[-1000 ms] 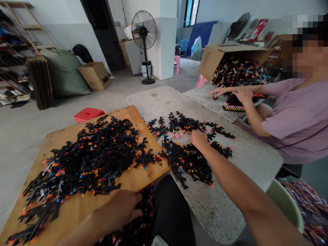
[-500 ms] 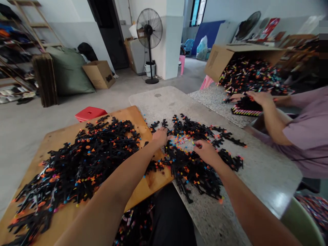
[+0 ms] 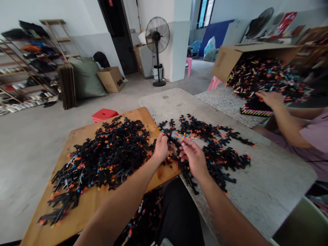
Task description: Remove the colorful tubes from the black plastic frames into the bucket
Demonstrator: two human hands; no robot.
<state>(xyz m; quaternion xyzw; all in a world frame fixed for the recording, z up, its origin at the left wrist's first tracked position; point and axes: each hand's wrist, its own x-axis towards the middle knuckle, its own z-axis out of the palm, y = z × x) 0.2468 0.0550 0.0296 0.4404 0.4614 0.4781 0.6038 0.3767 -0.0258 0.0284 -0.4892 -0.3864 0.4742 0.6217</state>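
Note:
Between my two hands is a black toy gun [image 3: 172, 139], held near the inner edge of the wooden board. My left hand [image 3: 162, 147] is closed on its left end. The fingers of my right hand [image 3: 193, 155] pinch a small pinkish-white piece [image 3: 182, 143] at the gun's right end. A big pile of black toy guns with orange and blue tips [image 3: 102, 153] covers the wooden board [image 3: 151, 181]. More black guns [image 3: 217, 157] lie around my right hand on the stone table [image 3: 269, 184], with small coloured pieces beyond my fingers.
At the right, another person's hand [image 3: 273, 99] rests by a stack of black pieces near a tipped cardboard box [image 3: 227, 63] spilling many more. A red stool [image 3: 104, 114] stands behind the board. A green bin [image 3: 299, 222] is at the lower right.
My hands have come together and nearer to me, now with a black gun between them. The view has turned left. One of the other person's hands no longer shows by the stack.

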